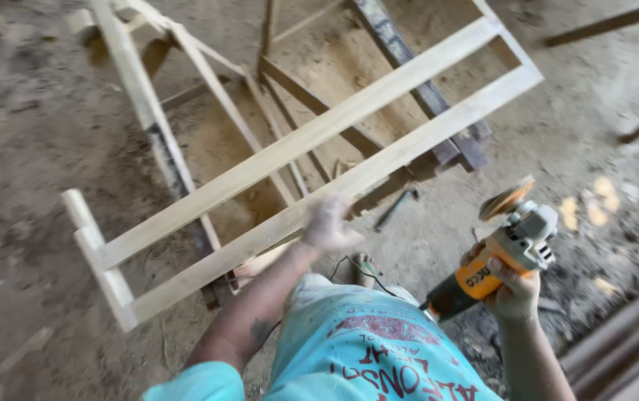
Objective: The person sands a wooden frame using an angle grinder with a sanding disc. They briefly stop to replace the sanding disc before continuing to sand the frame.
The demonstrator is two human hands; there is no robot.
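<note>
A pale wooden frame (pixel 379 82) of two long parallel rails and short end pieces lies tilted across a stand. My left hand (pixel 328 224), dusty and blurred, rests on the near rail (pixel 208 261) about midway along it. My right hand (pixel 511 288) grips an orange and grey angle grinder (pixel 499 252) by its body, held off to the right of the frame. Its sanding disc (pixel 507 198) points up and away from the wood, not touching it.
Under the frame stand wooden trestles (pixel 208 82) and a dark plank (pixel 423 93). A small dark tool (pixel 395 209) lies on the dusty ground. Long bars (pixel 624 349) lie at the lower right, and the grinder's cord (pixel 357 269) trails near my body.
</note>
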